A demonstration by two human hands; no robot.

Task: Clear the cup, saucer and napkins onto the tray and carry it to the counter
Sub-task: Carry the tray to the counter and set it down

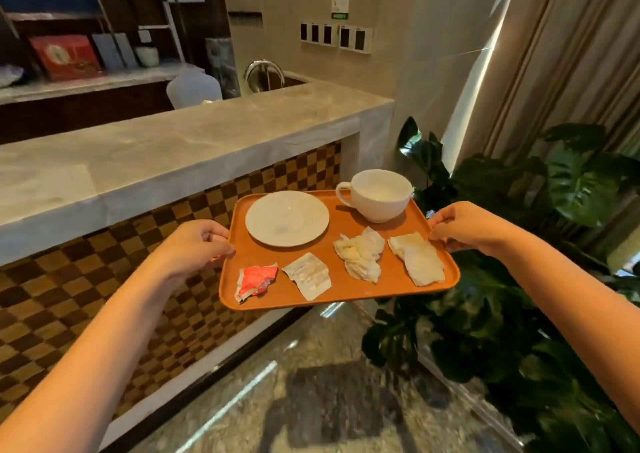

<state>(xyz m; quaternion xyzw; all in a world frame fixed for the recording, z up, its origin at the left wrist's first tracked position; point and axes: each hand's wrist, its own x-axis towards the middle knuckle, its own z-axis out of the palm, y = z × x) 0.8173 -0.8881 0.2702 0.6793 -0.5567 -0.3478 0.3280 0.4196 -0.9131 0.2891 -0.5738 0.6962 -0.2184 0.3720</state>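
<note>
Two hands, left hand (pixel 197 244) and right hand (pixel 460 225), are closed on the short edges of the tray (pixel 346 289), held beside the counter (pixel 145 161). On the tray: breakable cup (pixel 377 194), loose saucer (pixel 287 218), light napkins (pixel 360 253); best kept level. Beyond the tray: polished floor, plant (pixel 519 244).

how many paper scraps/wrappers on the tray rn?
4, along the near half of the tray: red wrapper near-left, white wrapper beside it, crumpled napkin centre, flatter napkin far right. None looks hidden.
</note>
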